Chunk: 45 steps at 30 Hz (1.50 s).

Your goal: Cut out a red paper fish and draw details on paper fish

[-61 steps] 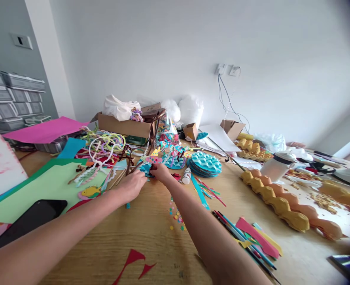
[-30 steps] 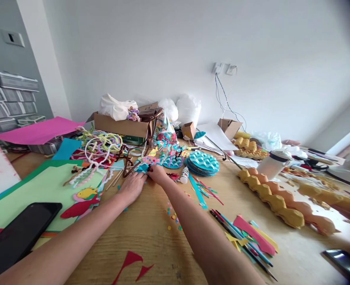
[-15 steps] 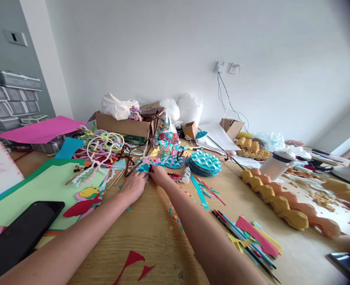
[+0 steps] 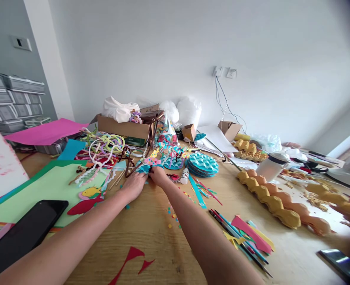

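Note:
Both hands are close together at the middle of the table. My left hand [image 4: 135, 185] has its fingers closed at the near left edge of a blue wavy paper piece [image 4: 143, 168]. On that piece's right side rests my right hand [image 4: 157, 175], fingers bent down around a small dark part. A pink spotted paper fish [image 4: 152, 161] stands just beyond the fingertips, with a yellow fish [image 4: 154, 153] behind it. Fingertips of both hands are partly hidden. To the right are another decorated blue disc [image 4: 172, 162] and a white glue bottle [image 4: 184, 176].
A stack of blue wavy discs [image 4: 202, 164] lies right of the bottle. Pencils [image 4: 240, 237] and paper scraps are nearer, egg cartons [image 4: 269, 198] at right. A black phone [image 4: 29, 233] and green paper [image 4: 38, 186] lie left. Brown pipe cleaners [image 4: 129, 160] arch beside the hands.
The camera view has turned slightly, so the room and table items appear shifted. Both hands stay at the blue piece with nearly the same pose.

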Tool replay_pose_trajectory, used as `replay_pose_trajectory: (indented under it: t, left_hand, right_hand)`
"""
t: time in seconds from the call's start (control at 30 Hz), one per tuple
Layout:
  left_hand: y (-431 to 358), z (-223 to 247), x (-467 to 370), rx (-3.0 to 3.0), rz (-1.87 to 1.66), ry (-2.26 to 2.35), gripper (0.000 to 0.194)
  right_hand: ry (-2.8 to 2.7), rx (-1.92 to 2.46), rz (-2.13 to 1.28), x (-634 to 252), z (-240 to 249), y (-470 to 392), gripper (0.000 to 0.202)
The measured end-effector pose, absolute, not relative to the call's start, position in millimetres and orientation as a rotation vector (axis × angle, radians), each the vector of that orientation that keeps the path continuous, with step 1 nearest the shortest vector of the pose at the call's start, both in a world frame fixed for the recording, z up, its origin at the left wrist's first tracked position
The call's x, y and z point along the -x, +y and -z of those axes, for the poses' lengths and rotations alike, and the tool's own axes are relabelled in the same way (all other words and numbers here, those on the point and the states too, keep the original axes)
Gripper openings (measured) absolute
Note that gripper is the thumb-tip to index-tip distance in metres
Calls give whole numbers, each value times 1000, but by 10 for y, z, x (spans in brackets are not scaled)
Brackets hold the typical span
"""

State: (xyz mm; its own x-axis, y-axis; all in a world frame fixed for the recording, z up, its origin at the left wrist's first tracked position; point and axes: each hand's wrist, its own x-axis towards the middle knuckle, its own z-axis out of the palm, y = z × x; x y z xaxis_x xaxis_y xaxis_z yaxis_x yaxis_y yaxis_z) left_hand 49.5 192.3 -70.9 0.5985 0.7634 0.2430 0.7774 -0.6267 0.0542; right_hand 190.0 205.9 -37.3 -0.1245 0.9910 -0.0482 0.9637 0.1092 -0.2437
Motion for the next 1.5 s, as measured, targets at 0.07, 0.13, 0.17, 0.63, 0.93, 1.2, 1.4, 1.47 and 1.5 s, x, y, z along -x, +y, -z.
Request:
replay_pose_trajectory:
  t: [0.07, 0.13, 0.17, 0.63, 0.93, 1.2, 1.4, 1.47, 1.5]
  left_hand:
    - [1965, 715, -433, 2780, 424, -1315, 29]
    - [2008, 702, -353, 2787, 473, -1316, 29]
    - [2029, 690, -313, 2783, 494, -1327, 29]
    - [2052, 537, -72, 2748, 580, -1533, 26]
    - [2098, 228, 93, 2679, 655, -1927, 27]
    - [1809, 23, 321, 2747, 510, -2150, 26]
    - [1637, 182, 127, 2915, 407, -1859, 25]
    - [1664, 270, 49, 2897, 397, -1746, 24]
    - [1691, 310, 18, 2881, 390, -1701, 25]
  right_hand:
    - [-2245, 1984, -354, -1927, 344, 2049, 31]
    - [-2248, 1976, -381, -1975, 314, 2029, 31]
    - [-2247, 1975, -391, -2008, 298, 2014, 30]
    - [-2201, 2174, -150, -2388, 216, 1564, 20]
    - [-2361, 2101, -27, -2384, 54, 1267, 31]
    - [-2650, 1900, -190, -2071, 36, 620, 24]
    - [-2477, 2087, -125, -2291, 18, 961, 23]
    - [-2412, 2123, -93, -2366, 13, 1116, 21]
    - [-2384, 2133, -78, -2392, 14, 1186, 21]
